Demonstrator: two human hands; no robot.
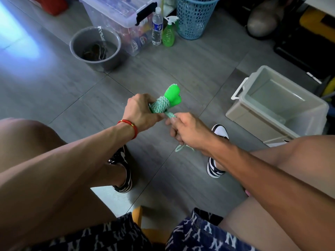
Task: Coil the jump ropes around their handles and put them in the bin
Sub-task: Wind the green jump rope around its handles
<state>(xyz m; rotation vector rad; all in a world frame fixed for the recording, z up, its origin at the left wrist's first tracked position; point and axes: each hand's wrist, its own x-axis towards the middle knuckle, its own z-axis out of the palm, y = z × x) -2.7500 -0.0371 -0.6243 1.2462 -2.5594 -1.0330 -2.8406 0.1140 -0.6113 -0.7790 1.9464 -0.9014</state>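
Grey floor tiles fill the room between the seated person's knees. Nearest, at the centre of the frame, the left hand [140,113] is wrapped round the lower end of the green jump rope handles [172,96], over a thick winding of green-and-white rope [159,105]. Just beside it, lower right, the right hand [183,129] pinches the loose tail of rope, which trails out below its wrist. The handles' long axis runs from the left fist up and to the right, their free ends aimed toward the beige bin [282,105] at the right of the frame, nearer the right arm. Further off, upper left, a grey bucket [95,48] holds something dark.
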